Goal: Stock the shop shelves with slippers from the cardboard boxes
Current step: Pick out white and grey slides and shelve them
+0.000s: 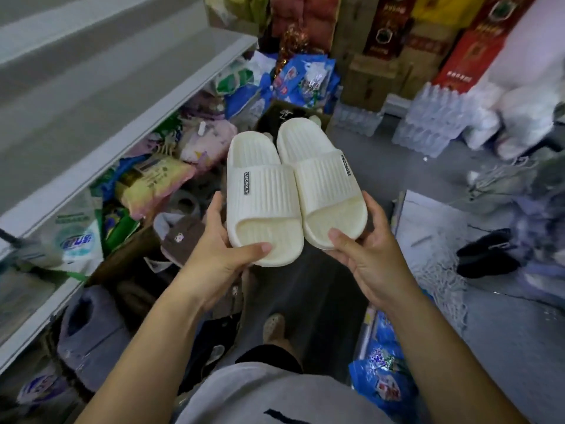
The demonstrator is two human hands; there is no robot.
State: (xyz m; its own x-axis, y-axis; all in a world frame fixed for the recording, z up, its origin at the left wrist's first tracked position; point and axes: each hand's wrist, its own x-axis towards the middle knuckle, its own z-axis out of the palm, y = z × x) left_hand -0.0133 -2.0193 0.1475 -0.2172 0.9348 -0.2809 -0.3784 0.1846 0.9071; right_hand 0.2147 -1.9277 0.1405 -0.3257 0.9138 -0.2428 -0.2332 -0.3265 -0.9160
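I hold a pair of cream ribbed slide slippers side by side at chest height. My left hand (224, 243) grips the toe end of the left slipper (260, 194), thumb on top. My right hand (363, 249) grips the toe end of the right slipper (318, 179) the same way. Both heels point away from me. A bare grey shelf board (101, 117) runs along the left. An open cardboard box (128, 261) with grey and brown fluffy slippers (183, 237) sits on the floor below my left arm.
Packets and bags (146, 182) crowd the lower shelf at left. Blue packets (299, 78), cartons (376, 75) and shrink-wrapped water bottles (434, 123) stand ahead. A white sheet with a black slipper (486, 252) lies right. My foot (273, 327) stands on a narrow strip of floor.
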